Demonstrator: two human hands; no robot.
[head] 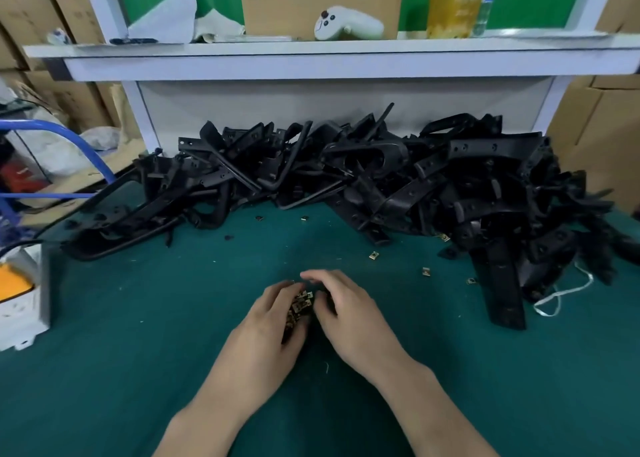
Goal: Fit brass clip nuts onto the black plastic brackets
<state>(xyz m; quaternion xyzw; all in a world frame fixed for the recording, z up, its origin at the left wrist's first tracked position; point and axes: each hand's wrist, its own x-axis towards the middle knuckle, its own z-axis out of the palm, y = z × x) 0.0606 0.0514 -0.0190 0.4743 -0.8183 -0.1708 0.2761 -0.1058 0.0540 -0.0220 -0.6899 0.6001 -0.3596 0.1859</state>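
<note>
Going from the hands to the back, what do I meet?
Left hand and right hand at a bunch of brass clip nuts, loose clip nut, black bracket pile, white shelf, white controller.

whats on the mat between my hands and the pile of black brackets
In the head view, mostly bare green mat, with a few loose brass clip nuts scattered on it, two by the edge of the bracket pile, others further right.
</note>
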